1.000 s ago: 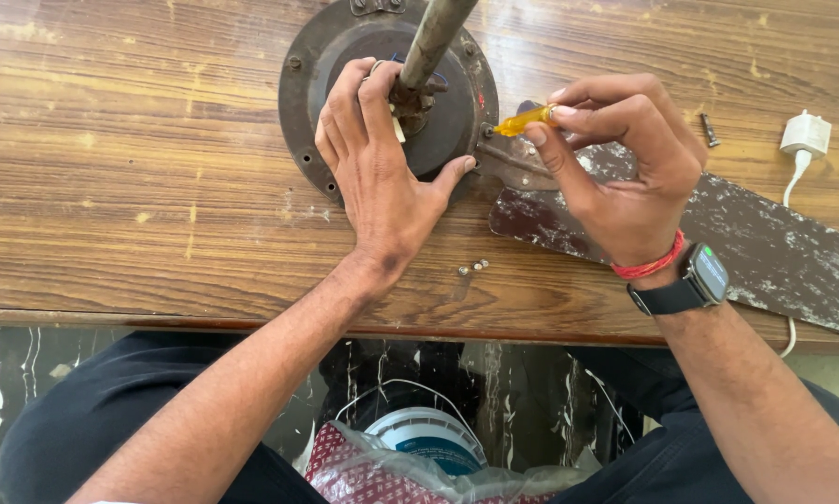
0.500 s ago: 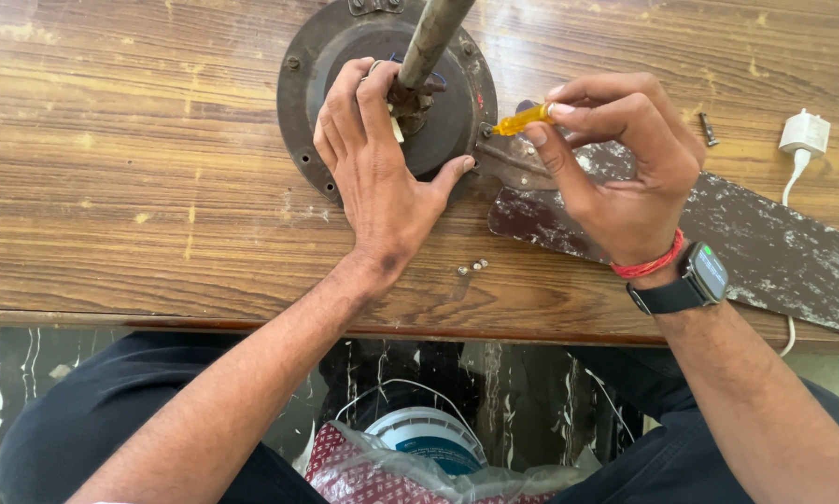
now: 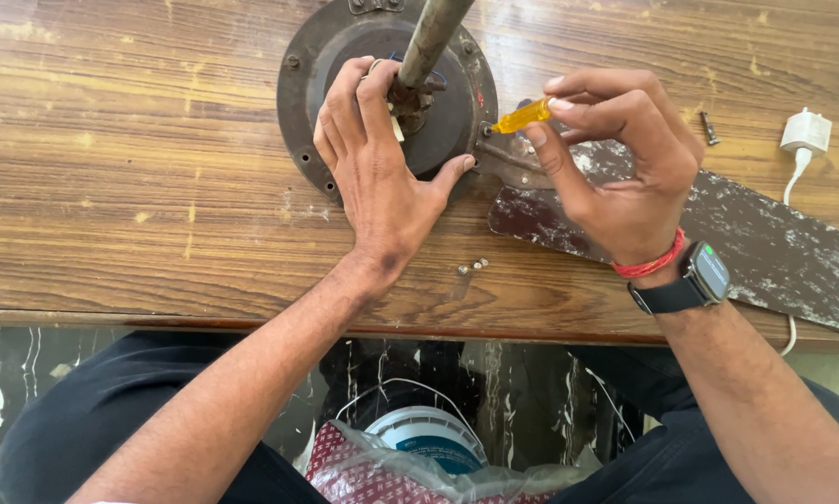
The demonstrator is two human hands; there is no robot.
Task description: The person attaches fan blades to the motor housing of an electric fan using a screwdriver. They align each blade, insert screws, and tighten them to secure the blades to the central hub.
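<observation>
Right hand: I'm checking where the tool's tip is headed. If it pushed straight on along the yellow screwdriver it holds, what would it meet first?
Probably the rim of the round fan motor housing: the right hand aims the yellow screwdriver leftward at a screw on that rim, where the blade bracket joins. Whether the tip already touches is unclear.

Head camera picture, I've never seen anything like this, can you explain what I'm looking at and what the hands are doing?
The picture comes from a camera worn on a person's head, looking down at their own two hands over a wooden table. The left hand rests flat on a round, dark metal fan motor with a rod rising from its middle. The right hand pinches a small yellow-handled screwdriver, its tip at the motor's rim, where a worn fan blade joins. A few loose screws lie on the table near the wrists, a white charger at the right. That wrist wears a watch and a red thread.
</observation>
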